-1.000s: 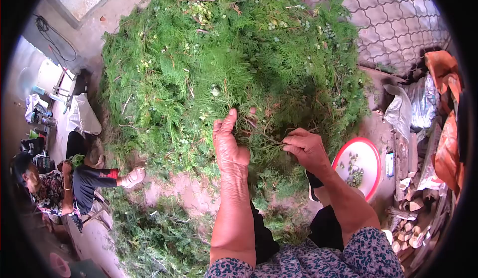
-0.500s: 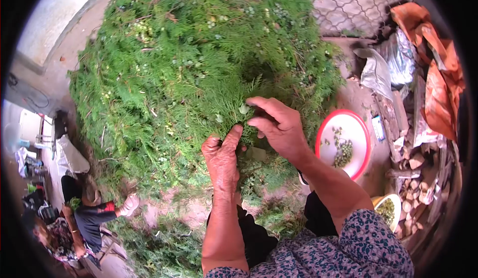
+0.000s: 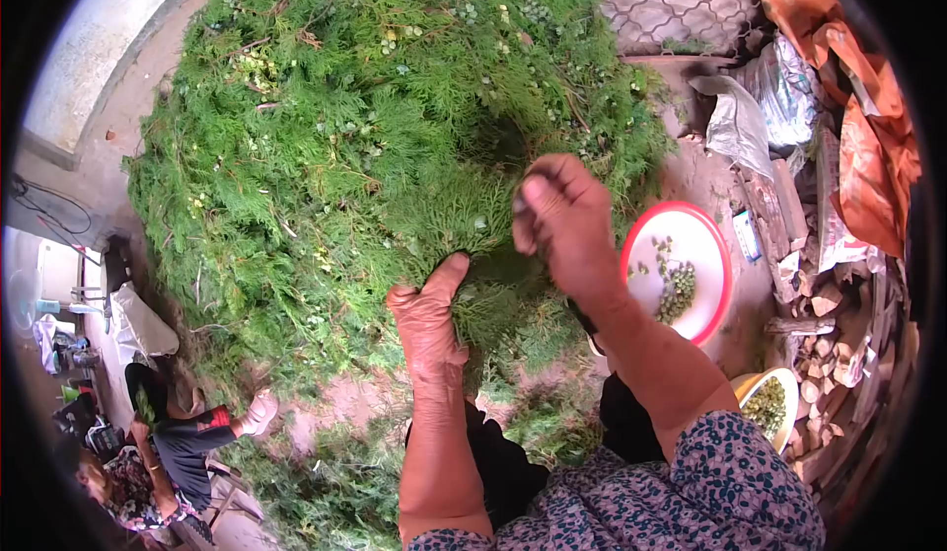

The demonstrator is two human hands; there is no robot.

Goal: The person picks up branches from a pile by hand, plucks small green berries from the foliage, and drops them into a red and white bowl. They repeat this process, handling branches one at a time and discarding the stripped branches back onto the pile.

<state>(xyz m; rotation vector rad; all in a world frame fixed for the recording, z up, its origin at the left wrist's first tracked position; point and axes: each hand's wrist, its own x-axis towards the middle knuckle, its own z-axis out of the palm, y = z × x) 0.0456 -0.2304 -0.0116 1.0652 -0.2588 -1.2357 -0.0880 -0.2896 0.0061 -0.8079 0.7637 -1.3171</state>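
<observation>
My left hand (image 3: 429, 319) is closed around the stem end of a leafy green conifer sprig (image 3: 459, 206), its thumb lying on top. A pale green cone (image 3: 480, 222) shows among the sprig's fronds. To the right of the sprig, my right hand (image 3: 567, 220) is raised with its fingers curled in against the thumb; whatever they hold is hidden. Beneath both hands spreads a big heap of conifer branches (image 3: 286, 166) dotted with pale cones. Beside my right forearm stands a white basin with a red rim (image 3: 728, 255), and small green cones (image 3: 678, 294) lie in it.
A yellow-rimmed bowl (image 3: 789, 413) of green cones sits at lower right. Stacked firewood (image 3: 819, 364), sacks (image 3: 735, 122) and an orange sheet (image 3: 873, 176) line the right side. At lower left another person (image 3: 148, 472) sits holding greenery. Wire mesh (image 3: 681, 3) stands at the back.
My right hand has drawn away from the sprig, up and to the right, and its fingers have curled shut. My left hand still grips the sprig. The view has shifted slightly.
</observation>
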